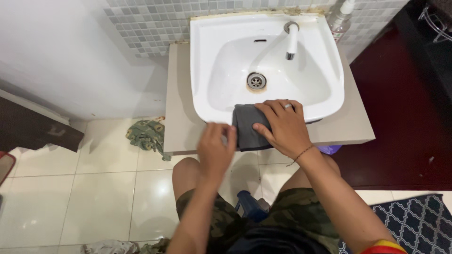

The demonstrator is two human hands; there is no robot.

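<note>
From the head camera, a dark grey folded cloth (248, 126) lies draped over the front rim of a white washbasin (207, 70), part of it on the rim and part hanging down over the beige counter (181, 117) that carries the basin. The right hand (285, 127) lies flat on the cloth's right side, fingers spread wide and pressed down, with a ring on one finger and a thin cord bracelet at the wrist. The left hand (215, 148) sits at the cloth's left edge, fingers curled loosely toward it; whether they pinch the fabric cannot be told. Inside the basin are a round metal drain (256, 81) and a white tap (292, 40) at the back rim. A clear bottle (340, 19) stands at the basin's far right corner against the mosaic wall. On the pale floor tiles to the left lies a crumpled green patterned rag (148, 134).
</note>
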